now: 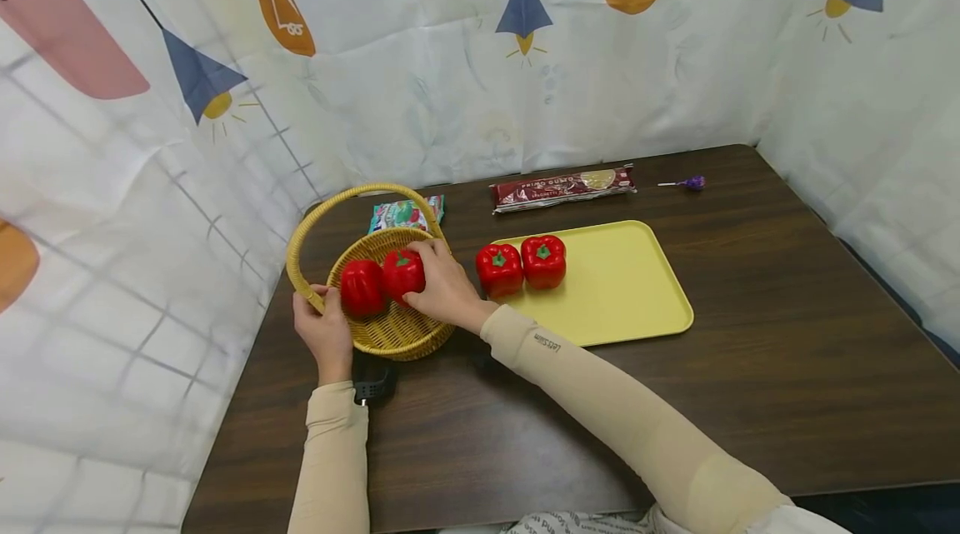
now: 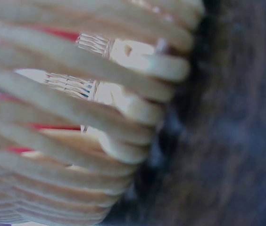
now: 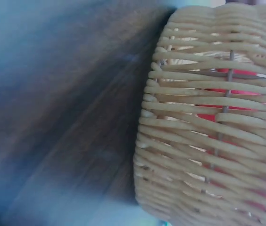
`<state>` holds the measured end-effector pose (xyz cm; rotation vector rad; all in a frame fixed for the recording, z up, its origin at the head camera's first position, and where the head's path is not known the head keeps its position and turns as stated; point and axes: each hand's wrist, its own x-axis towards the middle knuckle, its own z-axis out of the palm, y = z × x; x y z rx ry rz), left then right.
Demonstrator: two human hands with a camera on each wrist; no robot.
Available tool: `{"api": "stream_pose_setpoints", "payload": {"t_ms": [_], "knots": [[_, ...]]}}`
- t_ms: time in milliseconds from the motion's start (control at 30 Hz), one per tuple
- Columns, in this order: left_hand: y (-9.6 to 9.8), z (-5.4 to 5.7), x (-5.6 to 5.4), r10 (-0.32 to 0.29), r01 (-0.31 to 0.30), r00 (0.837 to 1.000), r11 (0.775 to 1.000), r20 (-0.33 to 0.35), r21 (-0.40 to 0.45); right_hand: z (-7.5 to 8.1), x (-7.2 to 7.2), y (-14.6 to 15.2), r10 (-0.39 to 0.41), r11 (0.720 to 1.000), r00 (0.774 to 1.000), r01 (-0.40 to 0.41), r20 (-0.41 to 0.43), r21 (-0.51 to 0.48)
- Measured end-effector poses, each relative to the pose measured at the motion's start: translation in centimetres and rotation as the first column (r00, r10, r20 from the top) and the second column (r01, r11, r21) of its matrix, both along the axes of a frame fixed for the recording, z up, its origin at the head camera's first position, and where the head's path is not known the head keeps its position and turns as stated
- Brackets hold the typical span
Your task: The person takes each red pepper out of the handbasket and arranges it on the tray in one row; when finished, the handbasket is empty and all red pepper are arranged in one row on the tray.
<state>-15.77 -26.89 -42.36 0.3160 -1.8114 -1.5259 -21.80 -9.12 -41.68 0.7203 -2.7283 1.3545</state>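
Note:
A yellow wicker basket (image 1: 397,340) with a tall arched handle stands on the left of the table. My left hand (image 1: 326,334) grips the base of that handle at the basket's left rim. Inside the basket, one red bell pepper (image 1: 363,288) lies on the left. Beside it is a second red bell pepper (image 1: 402,274), which my right hand (image 1: 446,284) holds between thumb and fingers. Both wrist views are filled by the basket's woven wall (image 3: 208,122), with red showing through its gaps; the hands are out of sight there.
A yellow tray (image 1: 615,284) right of the basket carries two more red peppers (image 1: 522,265) at its left end. Behind lie a spaghetti packet (image 1: 562,188), a purple lollipop (image 1: 694,182) and a colourful bag (image 1: 405,214). A patterned curtain (image 1: 450,101) hangs along the table's back and sides.

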Motion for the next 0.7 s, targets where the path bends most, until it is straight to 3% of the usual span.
{"api": "stream_pose_setpoints", "payload": {"t_ms": [233,700], "knots": [[0.0,0.0,0.0,0.008,-0.008,1.000,1.000,-0.001,0.000,0.3,1.2,1.8,0.020,0.996,1.000,-0.022,-0.017,-0.082],[-0.4,-0.8,-0.7,0.002,-0.002,1.000,1.000,-0.015,-0.002,1.6,2.7,6.1,0.036,0.989,0.999,-0.039,-0.024,-0.145]]}}
